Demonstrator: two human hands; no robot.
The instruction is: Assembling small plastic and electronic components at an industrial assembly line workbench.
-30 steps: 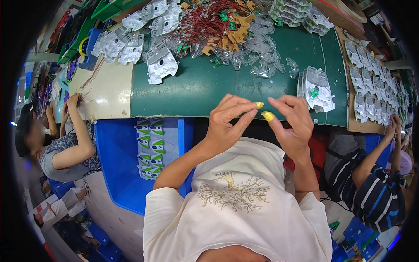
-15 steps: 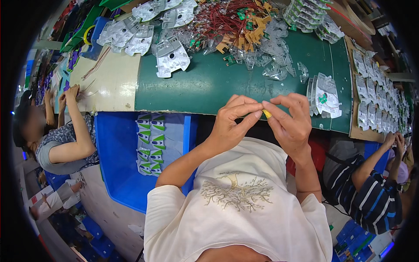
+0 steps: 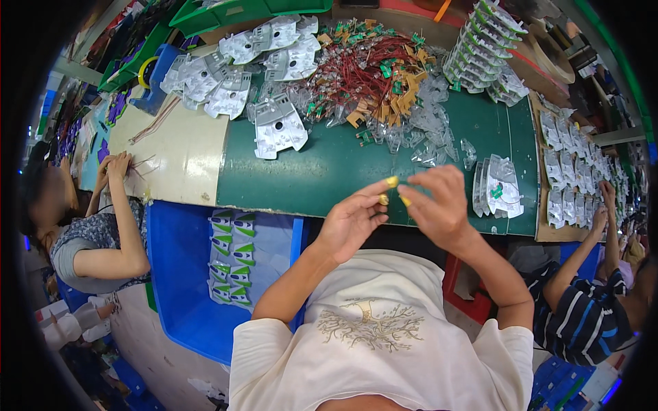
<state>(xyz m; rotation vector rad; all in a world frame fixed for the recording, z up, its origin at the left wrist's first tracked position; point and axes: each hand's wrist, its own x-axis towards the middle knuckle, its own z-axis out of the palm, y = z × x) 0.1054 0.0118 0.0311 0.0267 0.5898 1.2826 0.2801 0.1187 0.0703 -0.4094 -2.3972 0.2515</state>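
Observation:
My left hand (image 3: 351,222) is held above the near edge of the green worktable (image 3: 329,168), fingers apart, with small yellow coverings on two of its fingertips. Close beside it hovers my right hand (image 3: 441,209), its fingers loosely bent and spaced, with a yellow covering (image 3: 405,201) on one tip. I see nothing held in either hand. Just right of the right hand, several grey moulded housings (image 3: 504,188) stand in a row; the front one carries a small green circuit board. Beyond the hands lies a heap of red wires (image 3: 370,68) with small boards and tan connectors.
Clear plastic pieces (image 3: 428,130) surround the heap. Grey housings (image 3: 279,127) lie at the left, and a tall stack (image 3: 480,51) stands at the back right. A blue bin (image 3: 185,288) holds green-white parts. Co-workers sit on both sides; a board (image 3: 541,171) carries rows of housings.
My hands were together, fingertips meeting at a yellow piece; now they are apart, and yellow shows on fingertips of both hands. The view has shifted, so the table sits lower.

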